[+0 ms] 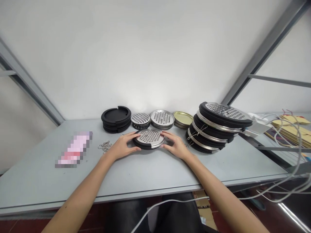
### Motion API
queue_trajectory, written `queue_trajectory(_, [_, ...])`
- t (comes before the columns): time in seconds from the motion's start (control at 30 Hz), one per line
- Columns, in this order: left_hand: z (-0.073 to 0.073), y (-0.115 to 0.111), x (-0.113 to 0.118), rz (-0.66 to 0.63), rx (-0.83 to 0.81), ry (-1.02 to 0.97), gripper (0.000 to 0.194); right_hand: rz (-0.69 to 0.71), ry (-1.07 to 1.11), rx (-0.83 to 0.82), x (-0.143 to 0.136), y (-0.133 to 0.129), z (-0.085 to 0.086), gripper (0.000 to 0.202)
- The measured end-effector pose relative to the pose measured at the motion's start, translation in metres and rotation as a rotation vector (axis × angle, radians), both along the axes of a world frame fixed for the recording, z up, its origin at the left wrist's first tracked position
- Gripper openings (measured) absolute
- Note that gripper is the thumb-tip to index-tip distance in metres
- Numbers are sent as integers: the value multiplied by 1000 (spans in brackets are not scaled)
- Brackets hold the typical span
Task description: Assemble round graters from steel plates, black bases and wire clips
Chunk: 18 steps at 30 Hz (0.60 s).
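Note:
A round grater [149, 136], a perforated metal disc in a black rim, lies on the table in front of me. My left hand [124, 145] grips its left edge, thumb low and fingers on the rim. From the right, my right hand [175, 144] holds the opposite edge with fingertips and thumb. Behind it stand a stack of black rings [116, 119], a stack of coarse grater discs [140, 120], a stack of slotted discs [162, 119] and a pile of gold-coloured lids [182, 119]. Metal wire clips [105, 146] lie left of my left hand.
A tall leaning stack of black-rimmed graters [213, 129] with wire clips rises at right. A pixelated pink object [74, 149] lies at left. White cables [298, 139] hang over the right side, near yellowish packets [295, 132]. A wall backs the grey table [145, 178].

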<state>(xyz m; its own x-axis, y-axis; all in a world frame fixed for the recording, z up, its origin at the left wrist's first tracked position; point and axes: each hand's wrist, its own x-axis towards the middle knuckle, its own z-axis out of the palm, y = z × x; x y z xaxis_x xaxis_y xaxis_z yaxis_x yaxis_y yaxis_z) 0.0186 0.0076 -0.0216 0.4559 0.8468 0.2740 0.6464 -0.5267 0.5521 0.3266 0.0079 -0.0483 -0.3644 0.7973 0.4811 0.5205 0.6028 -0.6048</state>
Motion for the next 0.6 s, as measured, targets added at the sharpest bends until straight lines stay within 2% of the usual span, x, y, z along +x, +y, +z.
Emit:
queue_trajectory(0.27, [-2,-4,2,-75,147,2,62,4,2,34,-1,0,1,57])
queue_trajectory(0.4, [-1,-6,6,-102,184,7,64,14,20,48,0,0,1,58])
queue_trajectory(0.6, [-1,-9,11,-117,211,-11,45,-2,39,55,1,0,1,53])
